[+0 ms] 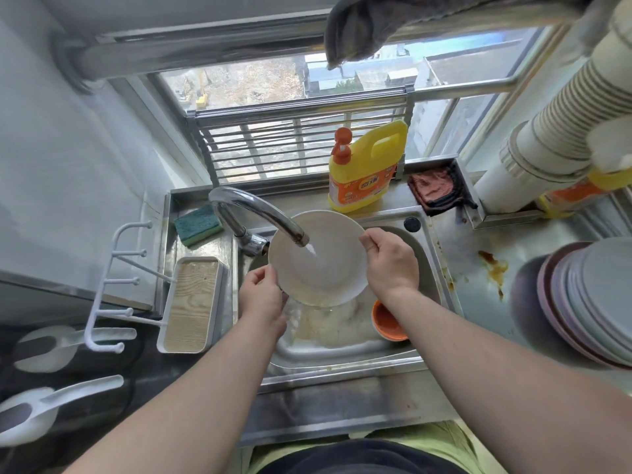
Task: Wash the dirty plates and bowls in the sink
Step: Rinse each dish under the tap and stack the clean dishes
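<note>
White plate (pixel 318 265), one item, held tilted over the sink (pixel 424 268) under the tap (pixel 260 213), so that the running water strikes its face and drains off the lower edge. I hold it by the rim on both sides: left hand (pixel 261 295) pinching the lower-left edge, right hand (pixel 390 258) pinching the right edge, fingers curled round the rim. Condition: upper face looks clean and wet; yellowish residue along the lower rim, so by my reckoning rinsing is unfinished. Below it, in the basin: murky water and an orange bowl (pixel 388 319), not yet washed. Left of the tap: green sponge (pixel 198 224). Behind the sink: yellow detergent bottle (pixel 366 169), within reach. On the steel desk (pixel 478 302) to my right: brown spill (pixel 494 268), and a stack of plates (pixel 588 302) near the edge.
</note>
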`<state>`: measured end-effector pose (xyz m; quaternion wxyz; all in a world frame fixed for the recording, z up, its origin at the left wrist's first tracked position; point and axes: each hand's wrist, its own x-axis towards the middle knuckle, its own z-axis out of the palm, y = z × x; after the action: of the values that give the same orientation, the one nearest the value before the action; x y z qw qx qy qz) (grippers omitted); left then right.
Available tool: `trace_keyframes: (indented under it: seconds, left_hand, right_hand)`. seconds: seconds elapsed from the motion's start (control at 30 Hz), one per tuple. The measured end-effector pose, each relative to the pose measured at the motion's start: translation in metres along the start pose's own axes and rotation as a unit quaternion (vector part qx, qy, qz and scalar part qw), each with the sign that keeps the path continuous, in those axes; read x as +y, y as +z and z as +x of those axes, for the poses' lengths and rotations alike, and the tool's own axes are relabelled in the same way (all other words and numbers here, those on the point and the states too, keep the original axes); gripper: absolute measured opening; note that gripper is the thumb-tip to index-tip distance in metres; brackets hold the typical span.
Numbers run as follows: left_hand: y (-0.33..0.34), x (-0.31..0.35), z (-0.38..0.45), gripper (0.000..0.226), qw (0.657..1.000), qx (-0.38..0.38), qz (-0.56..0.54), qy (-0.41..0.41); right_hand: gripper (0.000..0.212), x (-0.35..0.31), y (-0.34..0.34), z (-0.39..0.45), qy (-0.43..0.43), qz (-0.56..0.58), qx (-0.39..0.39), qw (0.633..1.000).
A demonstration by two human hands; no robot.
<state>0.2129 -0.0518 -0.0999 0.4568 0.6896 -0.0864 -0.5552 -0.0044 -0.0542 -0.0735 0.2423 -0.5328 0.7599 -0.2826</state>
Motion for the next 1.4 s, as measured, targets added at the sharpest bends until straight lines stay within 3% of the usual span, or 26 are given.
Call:
trace_keyframes:
  seconds: [0.2,0.43,0.6,0.93,1.1,1.23,1.4]
  left_hand:
    - [0.006,0.02,0.003,0.009,0.997,-0.023,-0.014,0.076]
    - [-0.006,0.05,0.003,0.009,0.993,-0.065,-0.015,0.1]
    - [-0.018,0.064,-0.004,0.031,0.991,-0.089,-0.006,0.1]
    - [-0.02,0.056,-0.003,0.018,0.995,-0.083,-0.014,0.049]
    - [-0.015,0.038,-0.003,0.026,0.997,-0.076,0.011,-0.01]
    - [-0.009,0.021,-0.006,0.024,0.994,-0.064,0.053,-0.071]
    - [0.008,0.003,-0.004,0.02,0.987,-0.055,0.109,-0.104]
  right_hand:
    - [0.032,-0.001,0.005,0.004,0.041,0.057,0.033,0.997]
    - [0.034,-0.008,0.024,-0.003,0.15,0.101,-0.009,0.983]
    - [0.033,-0.014,0.047,-0.006,0.231,0.127,-0.059,0.963]
    - [0.042,-0.004,0.068,-0.031,0.315,0.174,-0.21,0.909]
    - [0.029,0.009,0.042,-0.042,0.366,0.152,-0.307,0.865]
    - [0.024,0.026,0.019,-0.042,0.385,0.132,-0.291,0.866]
    - [0.023,0.042,-0.006,-0.032,0.378,0.129,-0.206,0.893]
